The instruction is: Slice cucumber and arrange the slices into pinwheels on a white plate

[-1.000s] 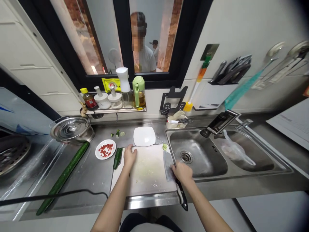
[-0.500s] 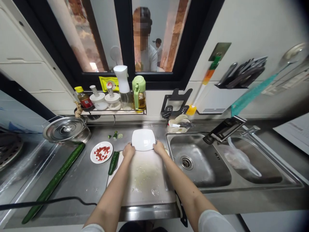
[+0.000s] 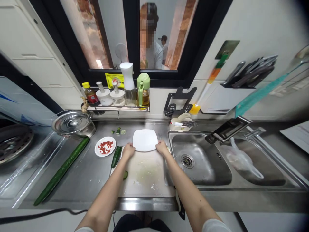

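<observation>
A white plate (image 3: 145,140) with rounded corners is held level between my two hands, over the far end of the cutting board (image 3: 142,183). My left hand (image 3: 128,150) is closed on its near left corner, and my right hand (image 3: 161,147) grips the near right corner. Wet bits are scattered on the board, and a cucumber slice (image 3: 125,175) lies by my left forearm. A cut piece of cucumber (image 3: 116,157) rests at the board's left edge. Beside it stands a small round plate (image 3: 97,149) with chopped red pieces.
A long cucumber (image 3: 61,170) and a lidded steel pot (image 3: 73,124) are at left. Cucumber scraps (image 3: 118,131) lie behind. The double sink (image 3: 200,167) is at right. A knife handle (image 3: 181,211) juts past the counter edge. Bottles line a shelf (image 3: 118,109).
My view has shifted slightly, so the counter sits further right in the picture. The cucumber slice by my left forearm has come into sight. Both hands still hold the white plate.
</observation>
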Demonstrator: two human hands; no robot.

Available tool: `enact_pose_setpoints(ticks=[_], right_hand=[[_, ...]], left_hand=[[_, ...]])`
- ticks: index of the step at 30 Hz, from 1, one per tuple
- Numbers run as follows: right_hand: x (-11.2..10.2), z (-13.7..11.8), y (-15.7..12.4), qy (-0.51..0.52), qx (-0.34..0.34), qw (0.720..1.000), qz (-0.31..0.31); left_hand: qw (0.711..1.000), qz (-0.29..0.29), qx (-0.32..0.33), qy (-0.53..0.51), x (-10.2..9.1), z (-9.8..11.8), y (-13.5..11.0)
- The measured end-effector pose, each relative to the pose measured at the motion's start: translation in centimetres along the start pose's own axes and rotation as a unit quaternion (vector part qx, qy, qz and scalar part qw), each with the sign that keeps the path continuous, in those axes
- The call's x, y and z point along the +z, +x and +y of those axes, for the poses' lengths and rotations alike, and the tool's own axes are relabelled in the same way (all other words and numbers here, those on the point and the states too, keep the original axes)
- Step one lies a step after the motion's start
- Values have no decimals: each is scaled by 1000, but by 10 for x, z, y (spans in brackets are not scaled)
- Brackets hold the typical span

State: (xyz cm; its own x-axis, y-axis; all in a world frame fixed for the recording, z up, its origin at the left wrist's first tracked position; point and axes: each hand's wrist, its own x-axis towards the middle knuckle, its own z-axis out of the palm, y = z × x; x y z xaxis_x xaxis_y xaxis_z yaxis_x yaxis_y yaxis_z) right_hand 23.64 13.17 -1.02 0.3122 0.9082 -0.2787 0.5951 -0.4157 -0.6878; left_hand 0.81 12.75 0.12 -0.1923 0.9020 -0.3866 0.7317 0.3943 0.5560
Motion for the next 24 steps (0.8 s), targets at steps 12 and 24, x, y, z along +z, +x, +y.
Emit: enact_pose_setpoints(ticks=[12,24], right_hand=[[2,54,-126,45,-21,999,-15],[6,69,-158,-20,13,999,-34]], left_hand=[[998,-37,39,18,2,-66,-117],[997,-52,21,54,17,-83,-149]])
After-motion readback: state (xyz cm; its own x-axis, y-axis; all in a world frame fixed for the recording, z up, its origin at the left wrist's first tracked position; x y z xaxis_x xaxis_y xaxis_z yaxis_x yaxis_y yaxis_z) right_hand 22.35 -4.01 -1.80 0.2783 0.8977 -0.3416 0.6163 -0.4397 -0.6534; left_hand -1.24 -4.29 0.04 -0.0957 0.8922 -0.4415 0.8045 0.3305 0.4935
